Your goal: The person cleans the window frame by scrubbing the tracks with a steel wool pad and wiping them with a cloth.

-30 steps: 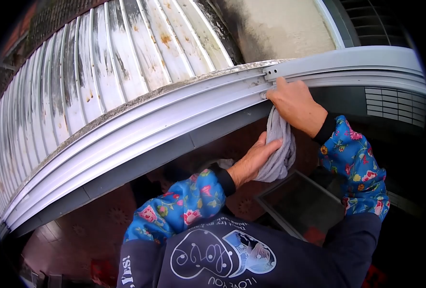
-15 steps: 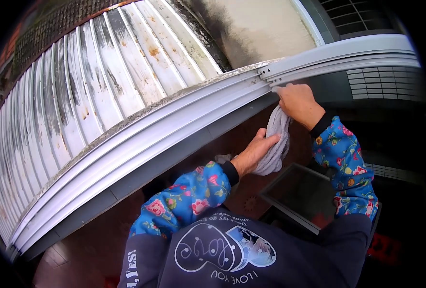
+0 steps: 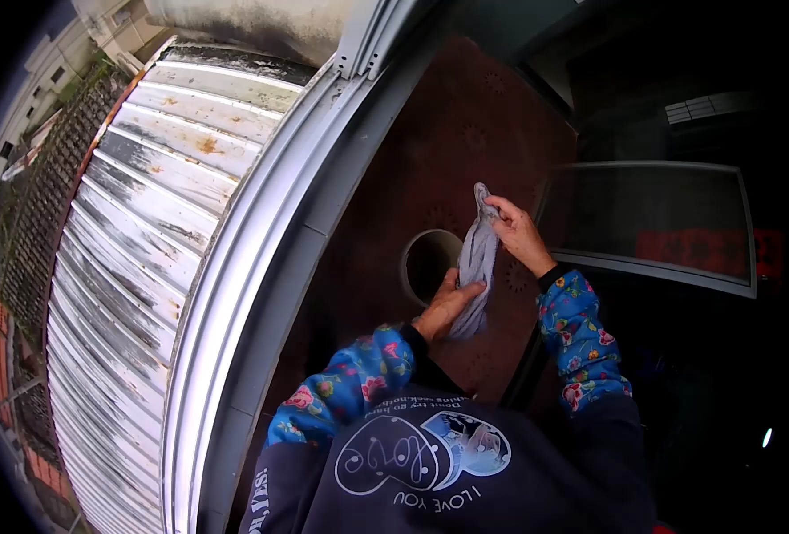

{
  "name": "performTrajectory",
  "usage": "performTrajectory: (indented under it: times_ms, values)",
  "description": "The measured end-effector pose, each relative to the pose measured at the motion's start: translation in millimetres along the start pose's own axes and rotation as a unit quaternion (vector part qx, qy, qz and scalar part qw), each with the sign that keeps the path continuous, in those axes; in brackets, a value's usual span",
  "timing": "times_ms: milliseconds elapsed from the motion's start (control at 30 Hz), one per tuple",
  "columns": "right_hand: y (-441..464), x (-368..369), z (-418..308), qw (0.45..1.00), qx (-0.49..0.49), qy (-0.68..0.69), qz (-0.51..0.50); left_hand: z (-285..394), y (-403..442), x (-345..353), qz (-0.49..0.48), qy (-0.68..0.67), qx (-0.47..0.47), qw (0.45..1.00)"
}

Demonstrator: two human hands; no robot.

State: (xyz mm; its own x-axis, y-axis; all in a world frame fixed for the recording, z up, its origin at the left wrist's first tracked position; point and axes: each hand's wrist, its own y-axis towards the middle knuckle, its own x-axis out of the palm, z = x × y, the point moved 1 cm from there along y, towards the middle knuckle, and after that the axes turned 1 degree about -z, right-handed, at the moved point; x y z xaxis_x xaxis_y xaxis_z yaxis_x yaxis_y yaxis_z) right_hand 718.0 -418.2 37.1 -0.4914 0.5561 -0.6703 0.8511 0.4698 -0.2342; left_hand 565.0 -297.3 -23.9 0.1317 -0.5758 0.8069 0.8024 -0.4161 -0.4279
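A grey cloth (image 3: 478, 258) hangs bunched between my two hands, over the dark red floor and away from the window track. My left hand (image 3: 449, 305) grips its lower part, with the thumb laid across the folds. My right hand (image 3: 517, 233) pinches the upper part near a dark-stained tip that sticks up. Just left of the cloth is a round bucket-like container (image 3: 409, 267), seen from above, its inside dark. Both forearms wear blue flowered sleeve covers.
A white metal sliding-window track (image 3: 261, 240) runs along the sill on my left. Beyond it slopes a rusty, stained corrugated roof (image 3: 163, 205). To the right stands a framed glass panel (image 3: 661, 214). Below lies a dark red patterned floor (image 3: 465, 98).
My right hand has come away from the track, bringing the cloth inward over the floor. My view has turned right, and the round container now shows beside the cloth.
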Motion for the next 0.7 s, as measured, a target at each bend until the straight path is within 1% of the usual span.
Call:
performTrajectory:
  times_ms: [100, 133, 167, 233, 267, 333, 367, 433, 467, 500, 567, 600, 667, 700]
  values:
    - [-26, 16, 63, 0.988, 0.039, 0.135, 0.057, -56, 32, -12, 0.094, 0.085, -0.014, 0.992]
    - [-34, 20, 78, 0.982, 0.054, 0.167, 0.076, -58, 32, -7, 0.076, 0.073, -0.003, 0.994]
    - [-42, 22, 92, 0.973, 0.068, 0.199, 0.095, -73, 42, -12, 0.086, 0.102, -0.004, 0.991]
    - [-59, 29, 116, 0.935, 0.137, 0.310, 0.107, -105, 62, -27, 0.105, 0.160, -0.008, 0.981]
    - [-70, 32, 122, 0.915, 0.163, 0.350, 0.118, -111, 62, -25, 0.129, 0.196, 0.010, 0.972]
    - [-86, 39, 141, 0.872, 0.199, 0.427, 0.128, -132, 73, -37, 0.100, 0.176, 0.060, 0.977]
    - [-96, 46, 152, 0.842, 0.190, 0.486, 0.139, -149, 76, -47, 0.090, 0.163, 0.081, 0.979]
    - [-102, 58, 175, 0.771, 0.155, 0.596, 0.162, -174, 88, -62, 0.112, 0.187, 0.177, 0.960]
    - [-98, 59, 169, 0.743, 0.149, 0.632, 0.163, -164, 89, -70, 0.149, 0.274, 0.196, 0.930]
    - [-103, 64, 179, 0.721, 0.155, 0.655, 0.161, -172, 91, -80, 0.170, 0.300, 0.191, 0.919]
    - [-107, 73, 190, 0.682, 0.164, 0.697, 0.153, -171, 92, -89, 0.204, 0.291, 0.147, 0.923]
    - [-110, 77, 193, 0.671, 0.189, 0.698, 0.166, -170, 93, -92, 0.216, 0.290, 0.139, 0.922]
    - [-118, 83, 200, 0.676, 0.213, 0.686, 0.167, -174, 93, -96, 0.218, 0.323, 0.162, 0.907]
    - [-116, 91, 208, 0.667, 0.215, 0.695, 0.161, -172, 93, -101, 0.216, 0.387, 0.185, 0.877]
